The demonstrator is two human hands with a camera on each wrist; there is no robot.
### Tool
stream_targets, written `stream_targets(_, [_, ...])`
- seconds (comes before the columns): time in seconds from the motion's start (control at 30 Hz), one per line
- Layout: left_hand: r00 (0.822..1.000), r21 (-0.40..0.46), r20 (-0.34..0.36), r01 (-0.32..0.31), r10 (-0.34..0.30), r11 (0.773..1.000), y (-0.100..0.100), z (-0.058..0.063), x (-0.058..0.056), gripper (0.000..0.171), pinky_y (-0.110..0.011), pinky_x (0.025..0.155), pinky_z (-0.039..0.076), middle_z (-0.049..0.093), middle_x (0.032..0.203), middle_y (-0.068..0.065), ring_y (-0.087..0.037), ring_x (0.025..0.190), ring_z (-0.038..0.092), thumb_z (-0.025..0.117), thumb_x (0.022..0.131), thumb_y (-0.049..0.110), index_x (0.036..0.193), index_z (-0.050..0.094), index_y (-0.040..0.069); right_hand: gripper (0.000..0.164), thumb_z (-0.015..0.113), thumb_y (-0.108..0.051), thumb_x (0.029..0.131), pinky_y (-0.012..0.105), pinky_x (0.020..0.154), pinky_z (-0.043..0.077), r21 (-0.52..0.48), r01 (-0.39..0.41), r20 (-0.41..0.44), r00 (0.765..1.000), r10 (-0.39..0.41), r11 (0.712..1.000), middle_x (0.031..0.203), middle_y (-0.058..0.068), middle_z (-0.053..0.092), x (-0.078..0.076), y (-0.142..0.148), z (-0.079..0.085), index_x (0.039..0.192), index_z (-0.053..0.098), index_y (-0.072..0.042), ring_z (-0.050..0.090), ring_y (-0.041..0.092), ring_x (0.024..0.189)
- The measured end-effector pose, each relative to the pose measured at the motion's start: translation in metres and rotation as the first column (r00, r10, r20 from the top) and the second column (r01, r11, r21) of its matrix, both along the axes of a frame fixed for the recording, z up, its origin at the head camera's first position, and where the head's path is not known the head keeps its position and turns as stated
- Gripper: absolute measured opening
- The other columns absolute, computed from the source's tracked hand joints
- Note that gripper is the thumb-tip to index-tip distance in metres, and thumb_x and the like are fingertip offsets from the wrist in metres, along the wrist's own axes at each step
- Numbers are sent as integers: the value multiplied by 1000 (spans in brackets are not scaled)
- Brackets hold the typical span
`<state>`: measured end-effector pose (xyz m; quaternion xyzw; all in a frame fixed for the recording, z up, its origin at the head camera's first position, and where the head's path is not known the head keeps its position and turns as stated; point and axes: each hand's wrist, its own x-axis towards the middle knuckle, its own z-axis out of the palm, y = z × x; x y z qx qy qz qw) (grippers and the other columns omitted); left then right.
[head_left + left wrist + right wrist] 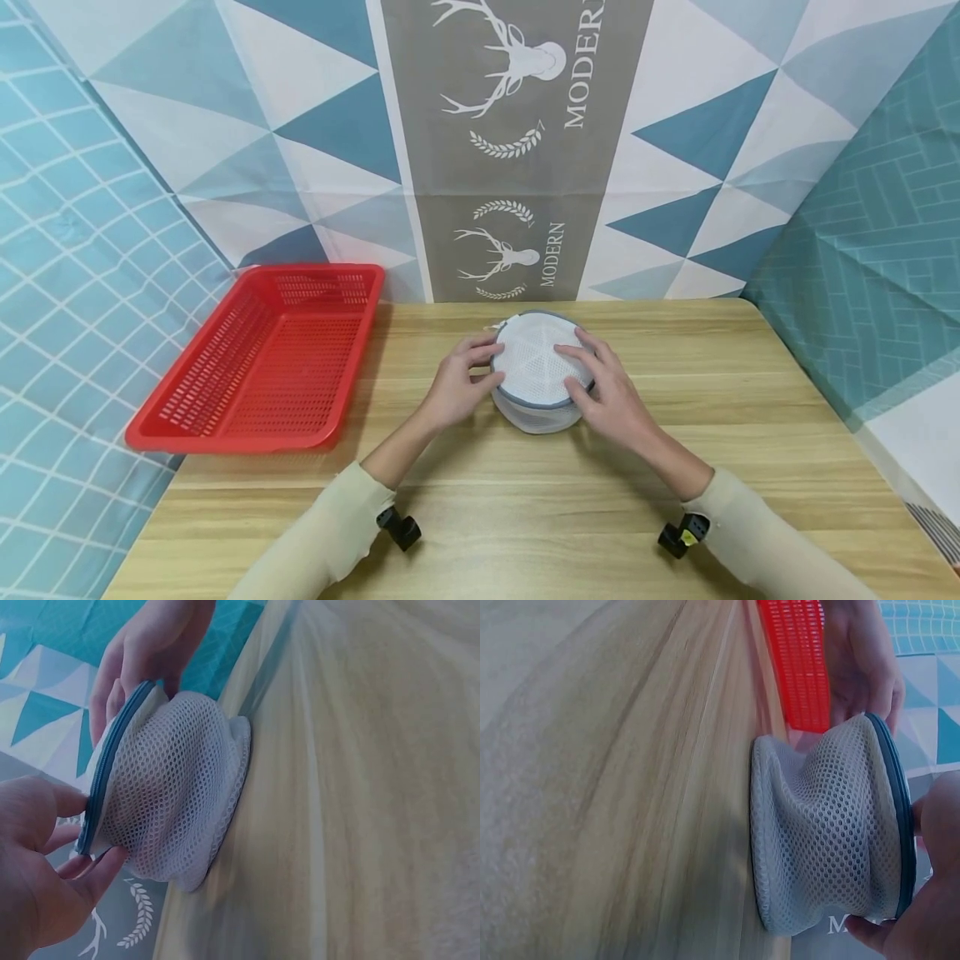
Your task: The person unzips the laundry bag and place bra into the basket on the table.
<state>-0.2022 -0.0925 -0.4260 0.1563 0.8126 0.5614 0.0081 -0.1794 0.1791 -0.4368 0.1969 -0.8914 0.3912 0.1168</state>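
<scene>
A round white mesh laundry bag with a grey-blue zipper rim stands upright on the wooden table, its lid facing up. Its soft side wall sags in folds between rim and base. My left hand holds the rim at the left, thumb and fingers spread along the edge. On the opposite side, my right hand grips the rim, with fingertips lying over the lid. The right wrist view shows the zipper band beside the right hand's fingers. Whatever is inside the bag is hidden.
A red plastic basket with slotted walls stands at the left of the wooden table. Patterned cloth hangs behind the table's back edge, with blue-green cloth at both sides. Each forearm carries a small black wrist camera.
</scene>
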Motion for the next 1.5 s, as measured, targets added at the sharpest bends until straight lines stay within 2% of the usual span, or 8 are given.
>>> stream_targets(0.27, [1000, 25, -15, -15, 16, 1000, 0, -1, 5, 45, -42, 108, 67, 56, 165, -25, -46, 133, 73, 79, 100, -4, 144, 71, -7, 46, 63, -4, 108, 80, 131, 33, 2, -5, -4, 1000, 5, 1000, 181, 24, 38, -2, 1, 0, 153, 67, -10, 36, 52, 168])
stream_targets(0.53, [999, 39, -21, -27, 27, 999, 1, 1, -5, 47, -47, 111, 65, 55, 167, -24, -50, 137, 71, 75, 102, -2, 149, 68, -2, 44, 68, -6, 106, 84, 129, 31, -21, 24, -45, 999, -25, 999, 179, 27, 40, 8, -3, 5, 150, 70, -11, 34, 55, 167])
stream_targets(0.7, [999, 24, -25, -24, 25, 999, 2, 3, -11, 50, -50, 112, 64, 53, 170, -25, -51, 139, 70, 74, 103, 0, 152, 66, -1, 40, 70, -10, 106, 87, 130, 24, 2, -4, -79, 997, 4, 1000, 179, 28, 40, 15, -10, 6, 146, 74, -12, 24, 59, 170])
stream_targets(0.8, [999, -11, -41, -18, 18, 1000, 2, 2, -12, 47, -51, 114, 64, 53, 170, -25, -51, 141, 69, 74, 104, 1, 150, 67, -3, 39, 71, -11, 105, 88, 130, 24, 31, -16, -78, 997, 19, 999, 178, 29, 41, 17, -14, 3, 144, 75, -12, 22, 61, 171])
stream_targets(0.93, [999, -39, -49, -12, 10, 999, 3, 2, -11, 44, -52, 114, 63, 57, 168, -24, -50, 142, 68, 74, 105, 1, 148, 69, -4, 39, 71, -9, 104, 87, 130, 25, 43, -16, -73, 997, 19, 999, 177, 28, 42, 17, -15, 1, 142, 76, -12, 23, 61, 171])
stream_targets(1.27, [999, -40, -44, -5, 4, 999, 2, -1, -9, 45, -48, 110, 66, 56, 168, -24, -49, 138, 70, 75, 104, 1, 149, 69, -4, 38, 72, -10, 103, 86, 132, 23, 42, -20, -73, 997, 23, 999, 177, 28, 44, 14, -13, 1, 141, 76, -12, 24, 60, 170])
stream_targets(1.5, [999, -36, -38, -8, 7, 999, 0, -3, -1, 46, -43, 106, 68, 54, 167, -26, -46, 138, 69, 75, 102, -2, 148, 68, -5, 35, 71, -9, 103, 85, 133, 22, 37, -31, -67, 997, 34, 999, 176, 27, 46, 12, -13, 0, 138, 76, -11, 22, 58, 172])
